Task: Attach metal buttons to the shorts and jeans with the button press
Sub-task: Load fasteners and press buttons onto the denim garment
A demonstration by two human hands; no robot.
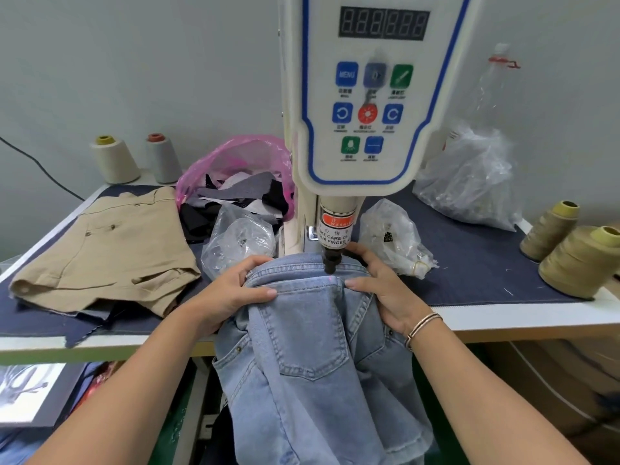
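Light blue jeans (312,333) hang over the table's front edge, their waistband under the black punch (331,260) of the white button press (362,105). My left hand (235,292) grips the waistband on the left, thumb on top and fingers curled behind. On the right, my right hand (379,290) grips the waistband, thumb on top of the denim. A faint pink light spot falls on the denim just below the punch. Khaki shorts (107,253) lie flat at the table's left. The lower die is hidden under the fabric.
Clear plastic bags (238,239) of small parts sit on either side of the press column. A pink bag of fabric scraps (238,182) lies behind, a large clear bag (469,182) at back right. Thread cones (577,256) stand at right and back left.
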